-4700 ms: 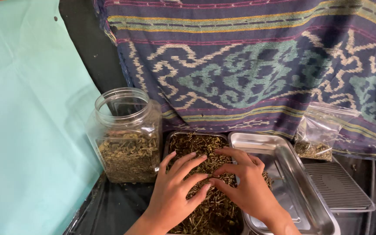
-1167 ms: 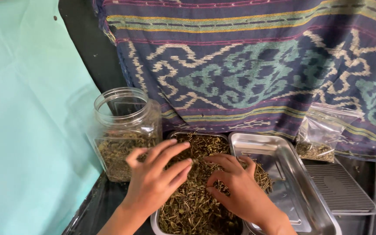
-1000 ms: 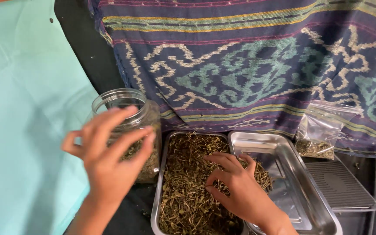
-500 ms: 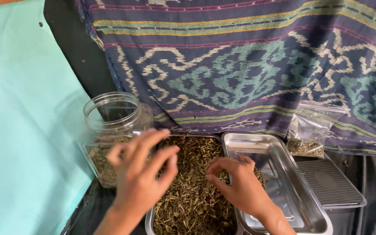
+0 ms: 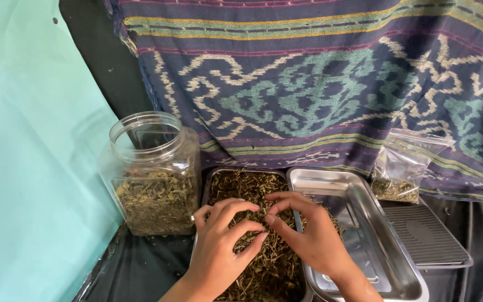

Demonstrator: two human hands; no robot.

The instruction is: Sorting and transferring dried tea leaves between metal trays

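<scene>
Two bare hands work over a rectangular metal tray (image 5: 208, 184) filled with dry, twiggy brown-green herbs (image 5: 264, 263). The left hand (image 5: 222, 246) rests on the heap with its fingers (image 5: 241, 232) curled and partly closed, tips pressing into the stems. The right hand (image 5: 314, 235) sits just beside it, fingers bent inward, thumb and forefinger pinched close around a few strands. The fingertips of both hands nearly meet above the middle of the heap.

Touching this tray on the right lies a second tray (image 5: 375, 223), shiny steel with rounded corners and a smooth bare bottom. To the left stands a clear plastic jar (image 5: 152, 173), square-shouldered with a wide round mouth and no lid, about one-third full of crumbled dried leaves. A small clear plastic bag (image 5: 403, 173) holding some of the same herbs leans against a woven patterned cloth (image 5: 320, 84) in blue, teal and cream. The dark surface (image 5: 135, 268) beneath looks like black sheeting.
</scene>
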